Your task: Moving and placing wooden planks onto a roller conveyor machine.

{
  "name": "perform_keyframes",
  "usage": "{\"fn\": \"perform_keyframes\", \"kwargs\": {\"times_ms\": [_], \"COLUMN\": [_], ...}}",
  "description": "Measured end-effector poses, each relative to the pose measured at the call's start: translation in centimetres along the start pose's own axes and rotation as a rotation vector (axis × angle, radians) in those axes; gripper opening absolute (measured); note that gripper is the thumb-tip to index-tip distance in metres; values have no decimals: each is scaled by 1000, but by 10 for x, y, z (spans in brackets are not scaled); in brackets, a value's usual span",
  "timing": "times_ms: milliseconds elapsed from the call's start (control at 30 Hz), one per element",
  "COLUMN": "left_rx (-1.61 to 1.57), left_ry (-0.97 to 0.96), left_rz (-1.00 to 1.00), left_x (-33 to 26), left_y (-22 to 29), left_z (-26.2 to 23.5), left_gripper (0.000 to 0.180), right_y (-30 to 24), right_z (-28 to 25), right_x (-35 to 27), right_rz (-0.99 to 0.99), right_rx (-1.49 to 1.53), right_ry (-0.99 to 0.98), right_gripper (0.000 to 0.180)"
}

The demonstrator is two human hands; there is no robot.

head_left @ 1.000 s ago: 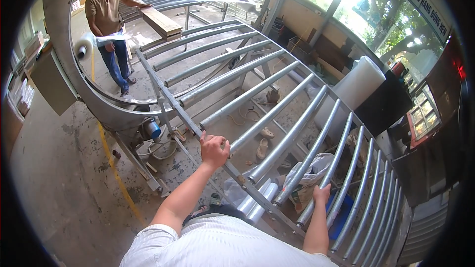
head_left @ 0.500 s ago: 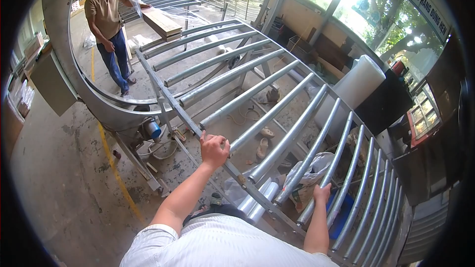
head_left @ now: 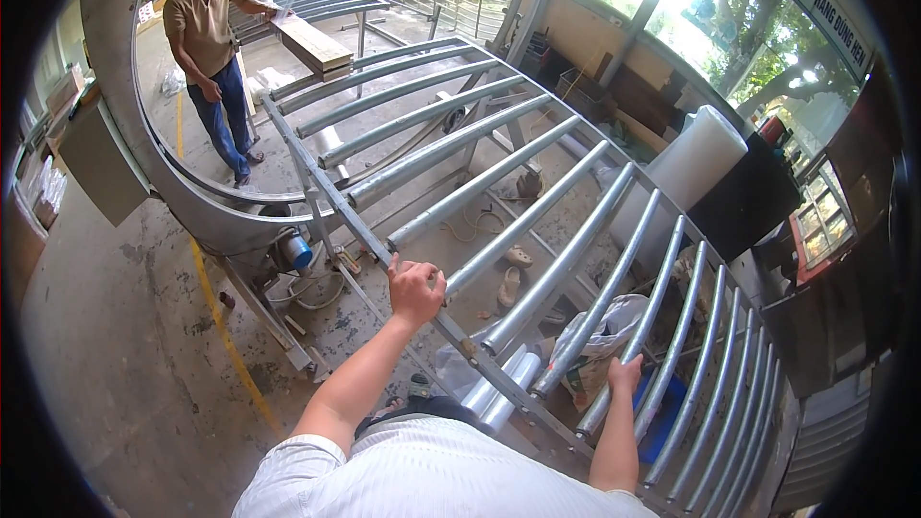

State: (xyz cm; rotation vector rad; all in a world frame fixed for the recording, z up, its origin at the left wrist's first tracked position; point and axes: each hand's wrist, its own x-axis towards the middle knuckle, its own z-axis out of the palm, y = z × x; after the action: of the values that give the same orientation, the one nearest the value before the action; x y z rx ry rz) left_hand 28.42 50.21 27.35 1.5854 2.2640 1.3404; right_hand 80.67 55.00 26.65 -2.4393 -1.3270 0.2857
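A roller conveyor with several grey metal rollers stretches in front of me. My left hand [head_left: 416, 292] is closed over its near side rail [head_left: 462, 340], the index finger lying along the metal. Lower right, my right hand [head_left: 625, 376] is wrapped round one roller [head_left: 656, 297]; its fingertips are partly hidden. At the conveyor's far end rests a long, flat brown package [head_left: 312, 44]. A co-worker [head_left: 206, 29] stands beside it with one hand near clear plastic film [head_left: 282, 15] at its far end. A large ring-shaped machine frame [head_left: 107, 48] surrounds that area.
Under the rollers are a white sack [head_left: 614, 321], a blue bin [head_left: 664, 422] and a pair of shoes [head_left: 510, 286]. A big roll of white wrap [head_left: 705, 158] stands to the right. Left of the conveyor is a motor with a blue cap [head_left: 299, 251].
The clear film that spread rightward past the package has drawn back toward its far end. A white roll inside the ring has moved left and nearer. My hands have not moved.
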Motion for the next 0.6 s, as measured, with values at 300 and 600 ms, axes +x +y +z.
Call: {"fn": "perform_keyframes", "kwargs": {"times_ms": [300, 600], "left_rx": [2, -5], "left_ry": [21, 57], "left_rz": [19, 17], "left_x": [0, 0], "left_y": [0, 1], "left_z": [2, -1], "left_gripper": [20, 15], "right_y": [-2, -7], "right_z": [-3, -4], "right_x": [-1, -4], "right_rz": [35, 34], "right_rx": [-18, -11], "right_ry": [-39, -15], "right_gripper": [90, 87]}}
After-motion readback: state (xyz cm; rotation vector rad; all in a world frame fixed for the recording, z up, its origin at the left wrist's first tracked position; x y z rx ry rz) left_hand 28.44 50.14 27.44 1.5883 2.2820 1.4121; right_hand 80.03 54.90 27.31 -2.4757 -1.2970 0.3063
